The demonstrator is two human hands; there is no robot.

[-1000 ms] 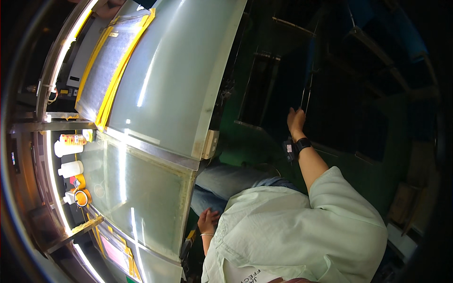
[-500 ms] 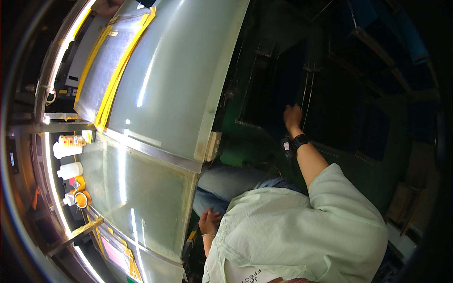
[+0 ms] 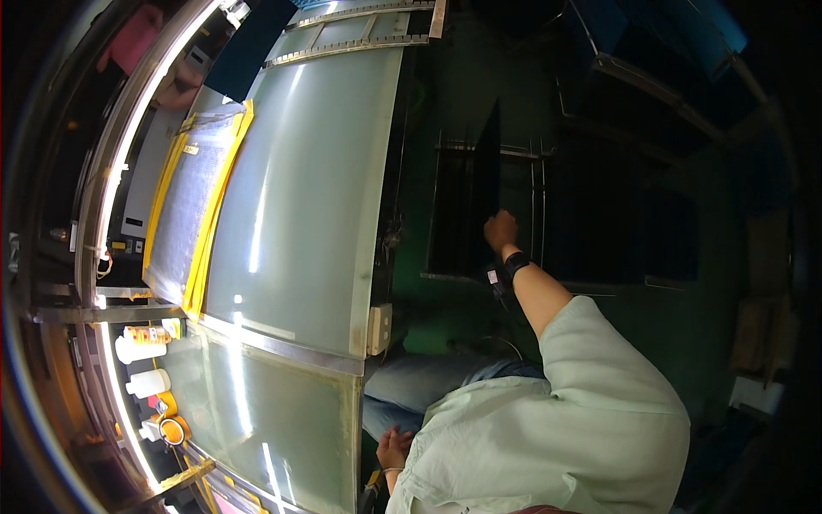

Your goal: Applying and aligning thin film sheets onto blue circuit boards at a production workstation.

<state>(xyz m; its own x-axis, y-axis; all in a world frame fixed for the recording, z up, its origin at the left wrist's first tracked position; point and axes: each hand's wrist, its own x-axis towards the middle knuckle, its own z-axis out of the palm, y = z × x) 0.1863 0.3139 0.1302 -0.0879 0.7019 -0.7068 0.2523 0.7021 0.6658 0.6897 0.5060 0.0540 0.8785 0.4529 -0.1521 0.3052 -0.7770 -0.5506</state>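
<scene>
My right hand, a dark band on its wrist, reaches out over the dark area beside the bench. Its fingers are closed on the near edge of a thin dark panel, seen almost edge-on. That panel rises above a metal-framed rack; how far down it goes is lost in the dark. My left hand hangs low by my thigh, next to the bench edge, with loosely bent fingers apart and nothing seen in it.
A long glass-topped bench runs along my left, bearing a yellow-edged sheet. White bottles and a tape roll line its far side. Another person's hand is near a dark blue panel. Blue bins stand far right.
The view has turned, bringing the slotted metal frame and dark blue panel into sight at the top. My right hand has come nearer, and the thin panel now shows standing up from the rack.
</scene>
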